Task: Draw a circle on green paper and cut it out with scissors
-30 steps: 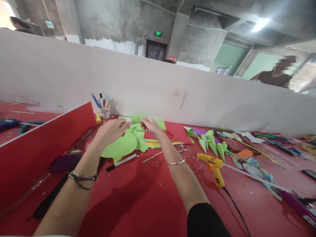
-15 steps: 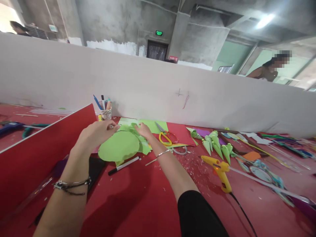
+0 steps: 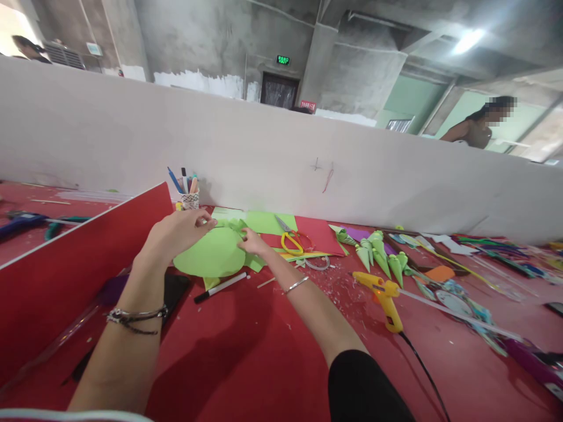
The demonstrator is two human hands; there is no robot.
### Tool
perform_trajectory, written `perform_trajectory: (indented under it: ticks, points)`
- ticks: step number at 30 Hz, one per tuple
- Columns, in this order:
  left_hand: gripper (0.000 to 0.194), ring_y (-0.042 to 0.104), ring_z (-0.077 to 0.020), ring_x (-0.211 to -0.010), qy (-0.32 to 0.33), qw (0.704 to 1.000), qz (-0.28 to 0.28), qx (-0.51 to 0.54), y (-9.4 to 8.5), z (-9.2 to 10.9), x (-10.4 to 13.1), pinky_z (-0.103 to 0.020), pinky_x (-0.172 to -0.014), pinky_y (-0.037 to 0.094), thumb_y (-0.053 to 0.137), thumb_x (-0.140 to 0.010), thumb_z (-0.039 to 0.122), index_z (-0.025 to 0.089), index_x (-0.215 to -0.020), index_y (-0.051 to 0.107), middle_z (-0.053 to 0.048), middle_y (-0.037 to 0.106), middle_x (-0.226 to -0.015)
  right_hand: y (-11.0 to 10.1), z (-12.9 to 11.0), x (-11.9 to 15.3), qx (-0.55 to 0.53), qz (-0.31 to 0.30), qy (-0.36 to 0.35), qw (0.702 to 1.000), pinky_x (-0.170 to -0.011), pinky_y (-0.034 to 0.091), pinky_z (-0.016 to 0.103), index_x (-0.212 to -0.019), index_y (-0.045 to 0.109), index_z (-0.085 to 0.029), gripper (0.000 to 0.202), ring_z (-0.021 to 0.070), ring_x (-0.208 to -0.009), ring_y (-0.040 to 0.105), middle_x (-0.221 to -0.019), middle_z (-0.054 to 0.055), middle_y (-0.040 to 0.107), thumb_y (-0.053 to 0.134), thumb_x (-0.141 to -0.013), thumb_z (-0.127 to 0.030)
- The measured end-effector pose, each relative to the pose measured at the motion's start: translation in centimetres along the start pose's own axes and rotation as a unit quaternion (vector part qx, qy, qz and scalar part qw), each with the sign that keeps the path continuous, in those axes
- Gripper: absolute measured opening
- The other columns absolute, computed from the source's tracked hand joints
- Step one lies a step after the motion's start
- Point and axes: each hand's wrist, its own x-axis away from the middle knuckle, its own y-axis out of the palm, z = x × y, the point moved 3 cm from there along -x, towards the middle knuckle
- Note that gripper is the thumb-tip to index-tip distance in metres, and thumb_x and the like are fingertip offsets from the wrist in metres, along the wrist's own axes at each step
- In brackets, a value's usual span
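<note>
A light green paper cutout (image 3: 211, 253) with a rounded front edge and a ruffled strip along its back edge lies over other paper sheets on the red table. My left hand (image 3: 182, 231) is closed at its back left edge, fingers curled and fingertips at the ruffle. At the right edge, the fingers of my right hand (image 3: 255, 241) are closed on the green paper; the fingertips are partly hidden. A black-and-white marker (image 3: 222, 287) rests just in front of the cutout. Yellow-handled scissors (image 3: 290, 237) lie to the right of my right hand.
A yellow glue gun (image 3: 380, 293) with a cord lies on the right, below several green paper cones (image 3: 382, 252). A pen cup (image 3: 190, 199) stands by the white partition (image 3: 264, 152). The red divider board (image 3: 88, 264) rises on the left.
My right hand has moved slightly down and toward the front on the paper's right edge. My left hand has shifted slightly right. The view has shifted a little.
</note>
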Motion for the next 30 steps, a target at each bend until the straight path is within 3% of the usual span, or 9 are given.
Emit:
perform_trajectory:
  ticks: [3, 7, 12, 14, 17, 20, 24, 28, 30]
  points:
    - [0.036, 0.059, -0.0235, -0.081, 0.035, 0.998, 0.032, 0.038, -0.6, 0.3, 0.3, -0.03, -0.062, 0.041, 0.039, -0.078, 0.053, 0.027, -0.097, 0.057, -0.004, 0.065, -0.095, -2.4, -0.9, 0.8, -0.079, 0.025, -0.03, 0.996, -0.077, 0.046, 0.03, -0.1, 0.058, -0.013, 0.027, 0.0183, -0.086, 0.06, -0.094, 0.006, 0.065, 0.049, -0.074, -0.011]
    - [0.035, 0.058, -0.0212, -0.084, 0.086, 0.99, 0.077, 0.086, -0.8, 0.5, 0.7, -0.03, -0.07, 0.042, 0.041, -0.079, 0.048, 0.022, -0.098, 0.056, -0.004, 0.064, -0.093, -6.5, -1.8, 3.6, -0.172, 0.086, -0.072, 0.979, -0.081, 0.045, 0.027, -0.102, 0.055, -0.016, 0.028, 0.0155, -0.094, 0.058, -0.106, 0.006, 0.062, 0.048, -0.075, -0.012]
    - [0.05, 0.055, -0.0242, -0.096, 0.054, 0.961, 0.144, 0.23, 2.0, -0.6, 2.3, -0.034, -0.077, 0.048, 0.052, -0.072, 0.049, 0.017, -0.11, 0.046, -0.012, 0.055, -0.108, -8.8, -1.7, 9.8, -0.257, 0.109, -0.095, 0.955, -0.079, 0.048, 0.029, -0.105, 0.05, -0.018, 0.029, 0.0155, -0.09, 0.06, -0.107, 0.006, 0.061, 0.047, -0.077, -0.021]
    - [0.068, 0.052, -0.0267, -0.106, 0.019, 0.939, 0.083, 0.334, 4.1, -0.9, 3.2, -0.036, -0.078, 0.05, 0.057, -0.067, 0.051, 0.017, -0.122, 0.036, -0.014, 0.048, -0.119, -8.4, -1.2, 12.2, -0.344, 0.092, -0.074, 0.931, -0.077, 0.049, 0.032, -0.099, 0.051, -0.019, 0.026, 0.0174, -0.088, 0.06, -0.105, 0.006, 0.061, 0.054, -0.073, -0.023]
    - [0.063, 0.056, -0.0239, -0.103, -0.027, 0.864, -0.078, 0.497, 6.8, -0.3, 4.7, -0.036, -0.083, 0.05, 0.057, -0.071, 0.051, 0.021, -0.123, 0.037, -0.01, 0.057, -0.115, -7.6, -0.1, 14.9, -0.36, 0.098, -0.054, 0.926, -0.082, 0.047, 0.034, -0.096, 0.053, -0.019, 0.026, 0.0185, -0.091, 0.059, -0.101, 0.005, 0.062, 0.058, -0.071, -0.023]
    - [0.051, 0.06, -0.024, -0.097, -0.028, 0.812, -0.196, 0.55, 8.1, 0.7, 5.8, -0.037, -0.088, 0.047, 0.061, -0.07, 0.048, 0.021, -0.112, 0.051, -0.007, 0.066, -0.102, -7.4, 1.2, 17.1, -0.3, 0.112, -0.052, 0.946, -0.086, 0.045, 0.037, -0.104, 0.048, -0.021, 0.03, 0.0193, -0.097, 0.057, -0.103, 0.006, 0.061, 0.054, -0.076, -0.025]
    - [0.052, 0.06, -0.0243, -0.098, -0.023, 0.799, -0.229, 0.556, 9.1, 1.4, 7.1, -0.041, -0.09, 0.045, 0.059, -0.073, 0.046, 0.022, -0.118, 0.048, -0.006, 0.065, -0.107, -8.1, 2.0, 20.8, -0.08, 0.148, -0.112, 0.979, -0.095, 0.038, 0.042, -0.13, 0.027, -0.024, 0.053, 0.0214, -0.11, 0.048, -0.12, 0.011, 0.048, 0.047, -0.082, -0.034]
    - [0.058, 0.061, -0.0232, -0.096, -0.049, 0.787, -0.256, 0.559, 10.0, 2.2, 9.1, -0.039, -0.087, 0.047, 0.054, -0.077, 0.042, 0.021, -0.128, 0.036, -0.007, 0.063, -0.109, -7.1, 1.4, 25.0, 0.182, 0.066, -0.203, 0.96, -0.105, 0.012, 0.055, -0.135, 0.026, -0.026, 0.091, 0.0342, -0.13, 0.018, -0.139, 0.013, 0.026, 0.067, -0.059, -0.055]
    - [0.062, 0.061, -0.0235, -0.094, -0.036, 0.792, -0.27, 0.546, 10.4, 2.8, 10.2, -0.038, -0.084, 0.049, 0.055, -0.076, 0.04, 0.021, -0.131, 0.031, -0.008, 0.063, -0.107, -6.1, 1.6, 26.3, 0.242, 0.038, -0.206, 0.947, -0.104, 0.008, 0.058, -0.133, 0.031, -0.03, 0.077, 0.033, -0.128, 0.024, -0.137, 0.011, 0.033, 0.064, -0.067, -0.049]
